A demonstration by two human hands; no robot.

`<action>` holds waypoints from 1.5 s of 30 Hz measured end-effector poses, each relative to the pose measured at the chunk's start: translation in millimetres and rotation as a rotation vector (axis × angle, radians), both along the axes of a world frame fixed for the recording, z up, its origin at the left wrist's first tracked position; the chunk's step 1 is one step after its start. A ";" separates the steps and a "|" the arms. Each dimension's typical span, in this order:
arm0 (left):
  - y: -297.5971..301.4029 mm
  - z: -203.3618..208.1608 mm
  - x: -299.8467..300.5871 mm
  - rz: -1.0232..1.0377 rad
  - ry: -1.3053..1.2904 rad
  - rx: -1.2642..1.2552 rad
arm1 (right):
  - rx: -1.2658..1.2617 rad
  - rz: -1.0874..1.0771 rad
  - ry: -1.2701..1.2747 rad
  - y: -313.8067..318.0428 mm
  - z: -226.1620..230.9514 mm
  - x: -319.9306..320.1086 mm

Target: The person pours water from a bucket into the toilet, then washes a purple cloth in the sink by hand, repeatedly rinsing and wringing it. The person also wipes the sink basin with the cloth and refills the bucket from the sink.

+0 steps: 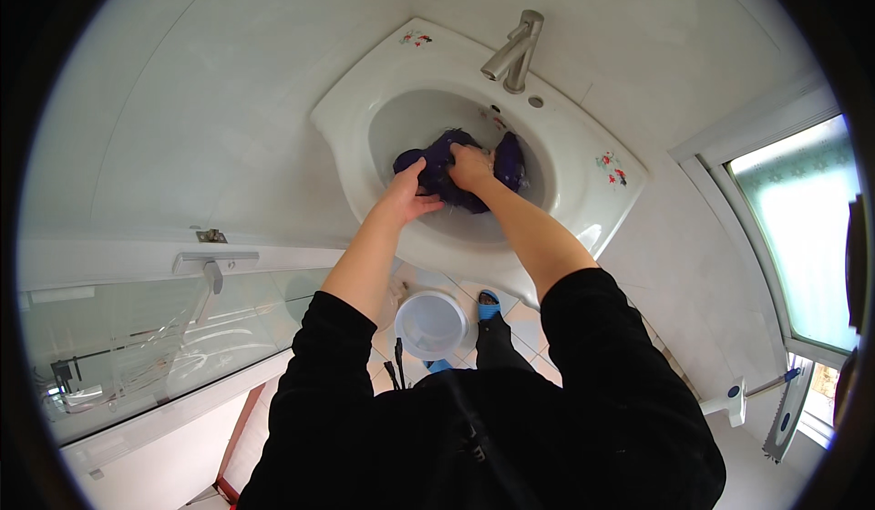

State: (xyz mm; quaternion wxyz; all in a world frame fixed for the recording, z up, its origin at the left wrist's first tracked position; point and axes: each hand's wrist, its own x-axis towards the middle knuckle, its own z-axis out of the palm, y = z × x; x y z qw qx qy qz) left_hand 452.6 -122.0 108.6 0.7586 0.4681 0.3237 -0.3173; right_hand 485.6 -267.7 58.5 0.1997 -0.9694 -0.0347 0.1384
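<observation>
A wet, dark purple cloth (441, 180) lies bunched in the water of a white washbasin (383, 136). It cannot be told what kind of cloth it is; one lobe of it bulges up to the right of my right hand. My right hand (471, 165) presses into the bundle from above, its fingers curled into the fabric. At the cloth's left edge is my left hand (407, 195), thumb and fingers spread apart and touching the fabric. Some fingertips of both hands are hidden against the cloth.
A brushed metal faucet (516, 52) rises behind the basin. Below the basin's front edge, a white bucket (431, 325) stands on the tiled floor beside my blue slipper (488, 305). Glass shower panels (155, 346) are at left; a window (802, 227) and a hanging squeegee (736, 402) are at right.
</observation>
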 end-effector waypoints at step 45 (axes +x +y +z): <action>27.7 100.3 45.1 0.114 -0.637 0.402 | -0.152 -0.173 -0.410 -32.3 63.9 -7.6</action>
